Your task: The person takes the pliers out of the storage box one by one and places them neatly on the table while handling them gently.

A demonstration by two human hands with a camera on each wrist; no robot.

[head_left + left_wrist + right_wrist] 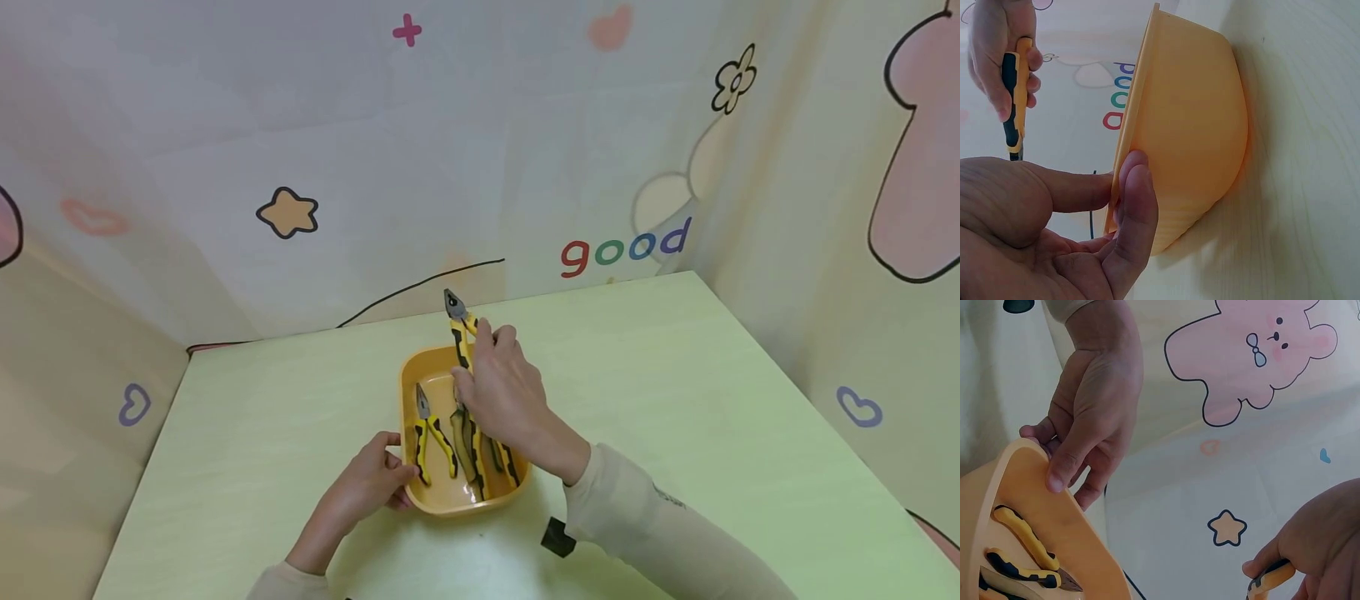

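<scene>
My left hand pinches the left rim of an orange plastic bin, thumb inside and fingers outside, as the left wrist view shows. Above the bin's far part, my right hand grips combination pliers by their yellow-and-black handles. Their grey head points up and away, toward the back wall. Inside, needle-nose pliers lie at the left with handles spread. Beside them lie several more tools with olive or yellow-black handles, their heads partly hidden under my right hand.
The bin stands on a pale green table. A printed curtain rises behind the table's back edge and along both sides. A small black block shows by my right sleeve.
</scene>
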